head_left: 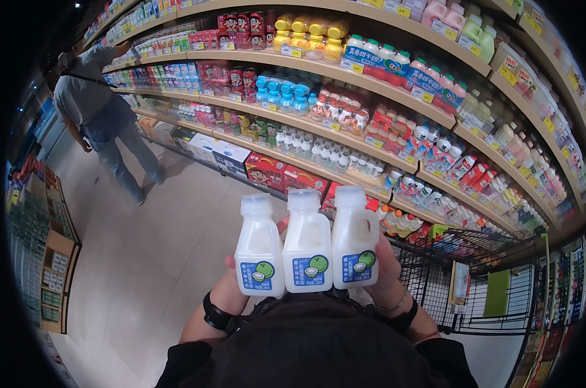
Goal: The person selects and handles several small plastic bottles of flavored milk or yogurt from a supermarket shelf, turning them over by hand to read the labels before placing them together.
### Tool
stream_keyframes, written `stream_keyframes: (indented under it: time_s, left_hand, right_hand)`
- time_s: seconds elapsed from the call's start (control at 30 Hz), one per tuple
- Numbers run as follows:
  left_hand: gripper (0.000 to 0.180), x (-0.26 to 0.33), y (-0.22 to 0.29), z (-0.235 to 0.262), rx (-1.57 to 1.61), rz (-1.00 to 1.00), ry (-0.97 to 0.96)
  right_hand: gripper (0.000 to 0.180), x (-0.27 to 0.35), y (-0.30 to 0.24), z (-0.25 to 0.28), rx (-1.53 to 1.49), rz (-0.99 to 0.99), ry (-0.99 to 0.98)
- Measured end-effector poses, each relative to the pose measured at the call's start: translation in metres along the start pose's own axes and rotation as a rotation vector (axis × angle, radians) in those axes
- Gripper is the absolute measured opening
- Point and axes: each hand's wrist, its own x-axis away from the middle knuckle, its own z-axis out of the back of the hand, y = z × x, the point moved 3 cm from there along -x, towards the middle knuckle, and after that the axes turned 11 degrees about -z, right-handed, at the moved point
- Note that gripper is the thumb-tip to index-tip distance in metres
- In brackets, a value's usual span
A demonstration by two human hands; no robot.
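Observation:
Three small white plastic milk bottles stand upright side by side, held close to my body: a left bottle, a middle bottle and a right bottle. Each has a whitish cap, a moulded handle and a blue label with a green coconut. Around the outer side of the left one, my left hand is closed. My right hand grips the right one from its outer side. The bottles hide most of my fingers. A dark band circles each wrist.
Long store shelves packed with bottled and boxed drinks curve across the far side. At right stands a black wire shopping cart. Another person reaches toward the shelves at far left. A low display borders the tiled floor.

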Motion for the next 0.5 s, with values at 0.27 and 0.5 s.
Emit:
stream_keyframes:
  time_s: [0.27, 0.5]
  left_hand:
    - [0.117, 0.002, -0.003, -0.011, -0.004, -0.005, -0.003]
    - [0.114, -0.007, -0.011, -0.034, 0.012, 0.03, -0.092]
  right_hand:
    - [0.08, 0.012, -0.004, -0.01, -0.006, -0.082, 0.029]
    - [0.079, 0.02, -0.005, 0.001, 0.06, -0.031, 0.03]
